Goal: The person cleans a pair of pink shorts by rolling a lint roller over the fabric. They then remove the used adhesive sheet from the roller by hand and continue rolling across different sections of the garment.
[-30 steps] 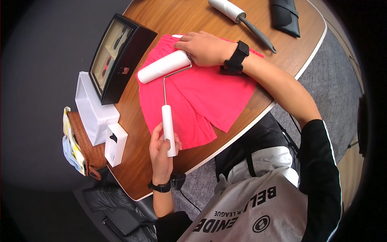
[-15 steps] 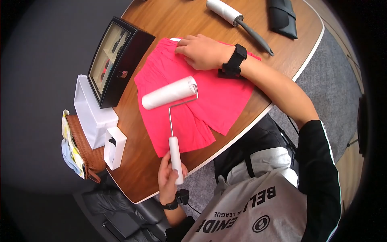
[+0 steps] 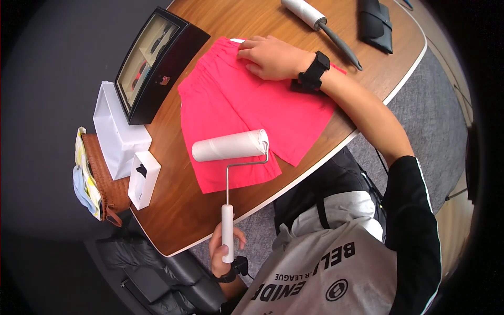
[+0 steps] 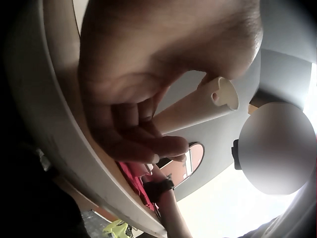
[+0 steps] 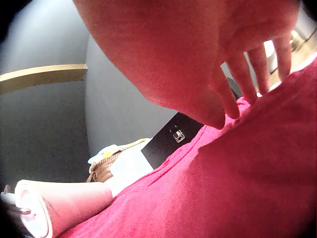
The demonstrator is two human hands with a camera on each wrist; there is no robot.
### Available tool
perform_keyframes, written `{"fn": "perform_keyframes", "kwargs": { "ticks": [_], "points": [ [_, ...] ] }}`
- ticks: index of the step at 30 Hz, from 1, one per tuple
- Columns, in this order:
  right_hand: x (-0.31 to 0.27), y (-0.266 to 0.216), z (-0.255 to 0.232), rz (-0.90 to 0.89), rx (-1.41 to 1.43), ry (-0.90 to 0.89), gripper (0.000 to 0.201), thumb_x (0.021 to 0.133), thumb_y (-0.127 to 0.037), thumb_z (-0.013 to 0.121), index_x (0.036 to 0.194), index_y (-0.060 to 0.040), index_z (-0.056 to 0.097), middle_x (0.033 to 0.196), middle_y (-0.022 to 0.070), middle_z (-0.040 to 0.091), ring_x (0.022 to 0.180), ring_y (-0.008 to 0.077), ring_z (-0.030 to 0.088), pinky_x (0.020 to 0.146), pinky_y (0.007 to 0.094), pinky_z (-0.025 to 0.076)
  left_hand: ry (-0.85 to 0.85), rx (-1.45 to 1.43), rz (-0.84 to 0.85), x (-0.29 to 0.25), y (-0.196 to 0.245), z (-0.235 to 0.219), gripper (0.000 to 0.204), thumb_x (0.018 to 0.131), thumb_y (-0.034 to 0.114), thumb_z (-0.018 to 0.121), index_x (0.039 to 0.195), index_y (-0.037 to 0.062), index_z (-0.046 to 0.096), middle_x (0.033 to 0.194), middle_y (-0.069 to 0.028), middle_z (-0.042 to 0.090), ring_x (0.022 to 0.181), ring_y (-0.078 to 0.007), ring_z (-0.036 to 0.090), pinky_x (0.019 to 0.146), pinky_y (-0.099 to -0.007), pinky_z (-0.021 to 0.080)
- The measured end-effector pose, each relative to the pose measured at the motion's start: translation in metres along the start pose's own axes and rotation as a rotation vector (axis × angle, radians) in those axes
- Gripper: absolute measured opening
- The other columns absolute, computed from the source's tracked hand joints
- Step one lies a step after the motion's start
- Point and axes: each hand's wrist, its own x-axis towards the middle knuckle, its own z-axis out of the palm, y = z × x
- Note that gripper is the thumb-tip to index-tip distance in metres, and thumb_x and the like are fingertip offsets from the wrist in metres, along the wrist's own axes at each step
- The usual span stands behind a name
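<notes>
Pink shorts [image 3: 220, 100] lie spread on the wooden table. My left hand [image 3: 216, 253] grips the white handle of a lint roller [image 3: 227, 223] beyond the table's near edge. The roller's white cylinder [image 3: 228, 146] lies across the lower part of a leg of the shorts. In the left wrist view, fingers curl around the handle [image 4: 198, 106], whose hollow end points outward. My right hand [image 3: 275, 59] rests near the waistband, its fingertips touching the fabric [image 5: 237, 163], as the right wrist view also shows.
A second lint roller [image 3: 304, 13] with a grey handle and a black pouch [image 3: 375, 26] lie at the far side. Along the left stand a black glass-topped case [image 3: 168, 79], a white box [image 3: 118, 139], a smaller white box [image 3: 144, 181] and a brown woven basket [image 3: 107, 168] with cloth.
My left hand has drawn the lint roller down over the shorts, from near the waistband to the leg's lower part, and back past the table edge. The right hand stays near the waistband.
</notes>
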Motion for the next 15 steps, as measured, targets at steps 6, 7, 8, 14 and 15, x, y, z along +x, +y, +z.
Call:
{"fn": "perform_keyframes", "kwargs": {
  "ticks": [6, 7, 8, 14, 15],
  "points": [
    [0.000, 0.002, 0.002, -0.021, 0.011, 0.011, 0.034, 0.091, -0.014, 0.062, 0.123, -0.0050, 0.064, 0.127, 0.0120, 0.063, 0.121, 0.0304, 0.055, 0.104, 0.0424, 0.044, 0.028, -0.032, -0.025, -0.001, -0.001, 0.003, 0.076, 0.091, 0.037, 0.060, 0.147, -0.0065, 0.034, 0.083, -0.0151, 0.060, 0.066, -0.0173, 0.053, 0.062, -0.0299, 0.045],
    [0.000, 0.003, 0.003, -0.018, 0.013, 0.010, 0.034, 0.091, -0.014, 0.062, 0.123, -0.0050, 0.064, 0.127, 0.0120, 0.063, 0.121, 0.0304, 0.055, 0.104, 0.0424, 0.044, 0.045, 0.017, -0.029, 0.000, -0.001, 0.006, 0.069, 0.095, 0.031, 0.058, 0.148, -0.0058, 0.033, 0.081, -0.0135, 0.058, 0.064, -0.0164, 0.053, 0.060, -0.0295, 0.044],
    [0.000, 0.005, 0.005, -0.034, 0.002, 0.022, 0.033, 0.091, -0.015, 0.062, 0.122, -0.0049, 0.064, 0.126, 0.0120, 0.063, 0.121, 0.0304, 0.056, 0.104, 0.0423, 0.045, 0.061, 0.067, -0.031, 0.001, 0.000, 0.009, 0.063, 0.099, 0.026, 0.055, 0.148, -0.0051, 0.033, 0.079, -0.0119, 0.057, 0.062, -0.0154, 0.052, 0.058, -0.0290, 0.043],
    [0.001, 0.001, 0.004, -0.006, 0.001, 0.031, 0.031, 0.093, -0.017, 0.059, 0.121, -0.0054, 0.065, 0.124, 0.0111, 0.064, 0.119, 0.0295, 0.057, 0.103, 0.0428, 0.046, 0.116, 0.048, -0.097, 0.037, 0.021, 0.030, 0.051, 0.105, 0.020, 0.045, 0.148, -0.0034, 0.031, 0.078, -0.0065, 0.051, 0.052, -0.0115, 0.045, 0.049, -0.0261, 0.036],
    [0.002, 0.000, 0.003, 0.010, 0.012, 0.033, 0.030, 0.093, -0.017, 0.058, 0.120, -0.0057, 0.065, 0.123, 0.0106, 0.065, 0.118, 0.0292, 0.057, 0.102, 0.0430, 0.046, 0.116, 0.048, -0.095, 0.048, 0.024, 0.034, 0.051, 0.105, 0.020, 0.045, 0.148, -0.0034, 0.031, 0.078, -0.0065, 0.051, 0.052, -0.0115, 0.045, 0.049, -0.0261, 0.036]
  ]
}}
